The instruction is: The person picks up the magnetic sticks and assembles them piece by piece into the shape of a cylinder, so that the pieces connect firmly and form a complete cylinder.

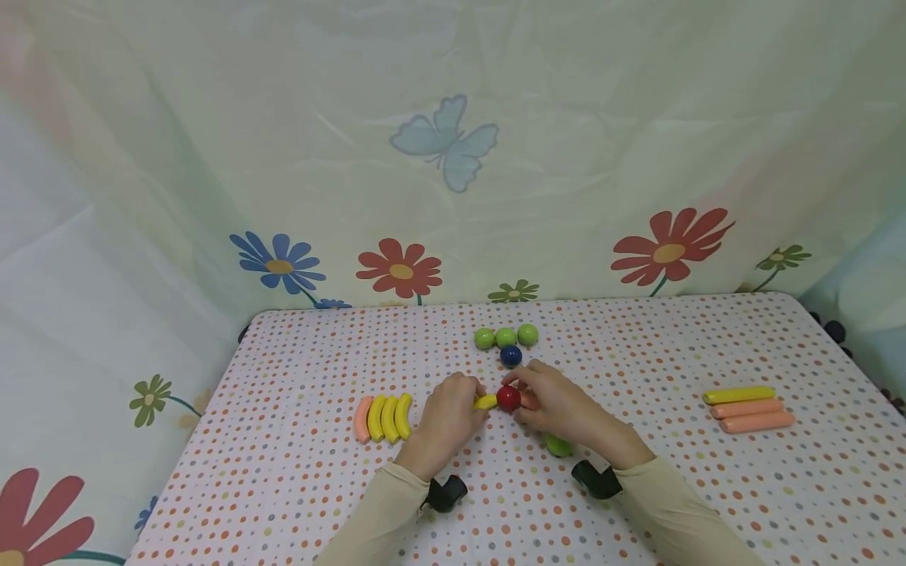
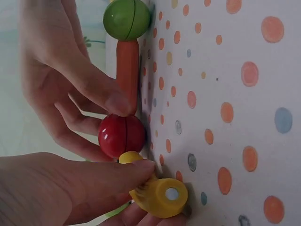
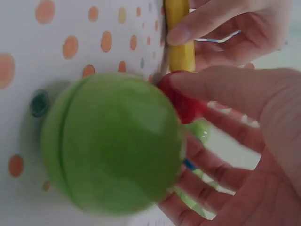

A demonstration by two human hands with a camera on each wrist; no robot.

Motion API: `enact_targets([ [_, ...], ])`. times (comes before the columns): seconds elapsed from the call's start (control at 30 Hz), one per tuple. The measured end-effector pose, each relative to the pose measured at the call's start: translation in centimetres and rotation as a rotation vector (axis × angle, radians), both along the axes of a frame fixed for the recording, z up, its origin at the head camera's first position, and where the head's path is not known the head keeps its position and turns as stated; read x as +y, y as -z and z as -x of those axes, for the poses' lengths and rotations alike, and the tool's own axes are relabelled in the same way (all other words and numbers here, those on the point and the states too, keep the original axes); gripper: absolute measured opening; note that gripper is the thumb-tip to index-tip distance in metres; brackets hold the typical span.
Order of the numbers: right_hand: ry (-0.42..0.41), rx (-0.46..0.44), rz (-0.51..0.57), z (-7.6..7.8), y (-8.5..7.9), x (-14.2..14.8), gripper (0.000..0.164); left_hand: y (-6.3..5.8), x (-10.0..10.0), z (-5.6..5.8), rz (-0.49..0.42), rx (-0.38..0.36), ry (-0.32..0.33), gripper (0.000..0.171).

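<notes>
My left hand pinches a curved yellow toy rod between thumb and fingers. One end of the rod meets a red ball, and a pale metal disc shows in its other end. My right hand grips the red ball between thumb and fingertips. From that ball a straight orange rod runs to a green ball, making one row with the yellow rod. The green ball looms large in the right wrist view, beside the right palm, and is partly hidden by the hand in the head view.
Three green balls and a dark blue ball lie beyond the hands. To the left are an orange curved rod and three yellow curved rods. Straight yellow and orange rods lie at right on the dotted tablecloth.
</notes>
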State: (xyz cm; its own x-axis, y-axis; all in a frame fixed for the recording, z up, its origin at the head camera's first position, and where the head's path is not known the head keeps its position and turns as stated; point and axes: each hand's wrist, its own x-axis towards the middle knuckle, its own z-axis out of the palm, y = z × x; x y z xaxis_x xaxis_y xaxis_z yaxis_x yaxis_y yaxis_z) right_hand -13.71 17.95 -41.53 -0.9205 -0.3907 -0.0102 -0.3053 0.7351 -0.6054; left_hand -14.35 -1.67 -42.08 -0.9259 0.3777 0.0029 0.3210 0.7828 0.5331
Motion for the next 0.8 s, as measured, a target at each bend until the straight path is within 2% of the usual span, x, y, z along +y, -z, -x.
enact_targets([
  [0.1, -0.064, 0.034, -0.002, 0.4, 0.3, -0.2, 0.030, 0.0, -0.1, 0.2, -0.025, -0.021, 0.009, 0.014],
  [0.2, -0.080, 0.046, -0.007, 0.6, 0.5, -0.3, 0.027, -0.2, -0.3, 0.6, -0.038, -0.041, 0.008, 0.016],
  [0.37, 0.005, 0.013, -0.067, 0.5, 0.3, 0.0, 0.029, -0.6, -0.1, 1.4, -0.038, -0.005, 0.010, 0.022],
  [0.5, 0.081, -0.024, -0.083, 0.2, 0.3, 0.6, 0.031, -0.8, 1.2, 2.5, -0.035, 0.049, 0.062, 0.031],
  [0.63, 0.114, -0.022, -0.080, -0.1, 0.5, 1.2, 0.033, -1.0, 3.0, 3.7, 0.040, 0.130, 0.140, 0.036],
  [0.8, 0.141, -0.037, -0.066, -0.7, 0.6, 2.2, 0.036, -0.7, 4.4, 4.7, 0.171, 0.171, 0.209, 0.038],
])
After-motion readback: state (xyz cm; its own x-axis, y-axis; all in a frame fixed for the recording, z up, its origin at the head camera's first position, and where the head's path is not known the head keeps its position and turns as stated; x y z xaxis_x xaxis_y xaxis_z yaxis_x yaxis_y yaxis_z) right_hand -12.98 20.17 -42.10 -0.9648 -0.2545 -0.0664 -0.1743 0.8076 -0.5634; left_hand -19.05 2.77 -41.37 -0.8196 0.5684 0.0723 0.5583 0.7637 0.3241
